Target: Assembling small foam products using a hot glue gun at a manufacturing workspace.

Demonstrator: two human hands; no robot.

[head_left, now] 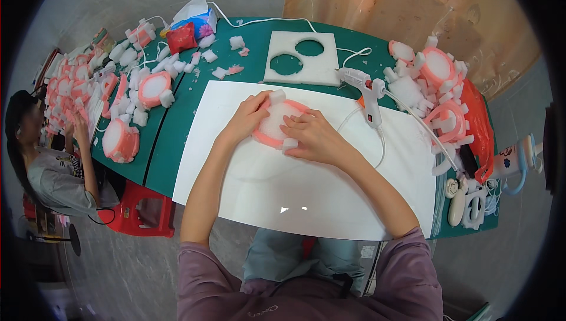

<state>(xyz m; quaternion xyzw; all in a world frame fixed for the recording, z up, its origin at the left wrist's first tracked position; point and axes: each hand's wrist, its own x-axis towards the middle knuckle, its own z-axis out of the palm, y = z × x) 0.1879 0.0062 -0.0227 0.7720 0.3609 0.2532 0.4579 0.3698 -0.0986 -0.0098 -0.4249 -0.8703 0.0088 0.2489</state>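
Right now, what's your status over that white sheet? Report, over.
Left hand gripping the pink-rimmed white foam disc. Right hand spread over its right side. White glue gun off right, touching neither hand.

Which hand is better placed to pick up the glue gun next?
Probably the right hand: the glue gun is on its side of the pink-and-white foam piece, handle toward the person. The left hand is farther off, across the piece.

1 roundish white foam piece (273, 122), pink-rimmed, rests on the white board (259, 194).
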